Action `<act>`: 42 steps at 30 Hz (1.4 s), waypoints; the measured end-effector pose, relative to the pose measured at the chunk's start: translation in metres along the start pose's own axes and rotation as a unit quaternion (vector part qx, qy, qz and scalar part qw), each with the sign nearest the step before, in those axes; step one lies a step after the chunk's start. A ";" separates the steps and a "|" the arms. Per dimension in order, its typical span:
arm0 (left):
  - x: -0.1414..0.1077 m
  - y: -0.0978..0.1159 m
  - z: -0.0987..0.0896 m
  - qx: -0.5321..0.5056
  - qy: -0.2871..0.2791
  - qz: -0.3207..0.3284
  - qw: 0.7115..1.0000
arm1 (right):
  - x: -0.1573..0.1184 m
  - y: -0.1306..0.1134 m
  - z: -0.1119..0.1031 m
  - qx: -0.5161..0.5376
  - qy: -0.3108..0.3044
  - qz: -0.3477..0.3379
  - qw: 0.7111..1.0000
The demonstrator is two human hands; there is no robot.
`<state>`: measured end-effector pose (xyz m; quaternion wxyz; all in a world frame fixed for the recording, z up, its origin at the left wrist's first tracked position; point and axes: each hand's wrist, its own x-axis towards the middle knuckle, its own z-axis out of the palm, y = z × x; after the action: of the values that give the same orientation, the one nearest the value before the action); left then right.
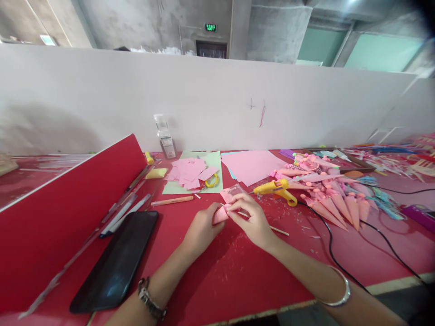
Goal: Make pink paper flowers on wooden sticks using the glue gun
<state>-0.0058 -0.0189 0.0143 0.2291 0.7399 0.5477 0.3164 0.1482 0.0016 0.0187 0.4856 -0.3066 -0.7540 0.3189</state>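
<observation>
Over the middle of the red table my left hand (201, 230) pinches a small pink paper piece (220, 215), which looks folded or rolled. The fingertips of my right hand (252, 222) are closed on the same piece from the right. Just behind my fingers lies a clear-and-pink scrap (234, 191), partly covered by my right hand. A thin wooden stick (279, 231) sticks out from behind my right hand; its other part is hidden. Right of the hands rests a yellow glue gun (277, 189), its nozzle towards them.
Pink paper cut-outs (190, 171) lie on a green sheet, beside larger pink sheets (251, 164). Pink paper cones (335, 199) are heaped at right, near the black cord (331, 244). At left are a black tray (117, 262) and a red board (78, 217). A bottle (165, 138) stands behind.
</observation>
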 end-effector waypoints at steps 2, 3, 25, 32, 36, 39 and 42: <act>0.000 0.000 0.000 0.021 0.003 0.003 1.000 | 0.000 0.001 0.001 0.017 0.003 0.013 1.000; 0.000 -0.001 0.000 0.032 0.003 0.005 0.999 | -0.001 0.002 0.002 0.023 0.003 0.017 1.000; -0.001 -0.003 -0.013 0.253 -0.050 0.098 0.961 | 0.008 0.007 -0.012 0.132 -0.124 0.120 0.976; 0.001 -0.002 -0.012 0.279 -0.070 0.080 0.954 | 0.007 0.015 -0.013 0.132 -0.144 0.150 0.969; 0.001 0.001 -0.010 0.268 -0.082 0.053 0.958 | 0.006 0.015 -0.010 0.117 -0.138 0.140 0.973; 0.001 0.002 -0.010 0.266 -0.092 0.064 0.958 | 0.006 0.015 -0.009 0.099 -0.135 0.125 0.978; 0.000 0.002 -0.010 0.277 -0.092 0.072 0.954 | 0.005 0.015 -0.008 0.091 -0.133 0.115 0.980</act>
<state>-0.0116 -0.0195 0.0225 0.0412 0.8377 0.5356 0.0985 0.1563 0.0161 0.0126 0.3668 -0.3006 -0.7396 0.4776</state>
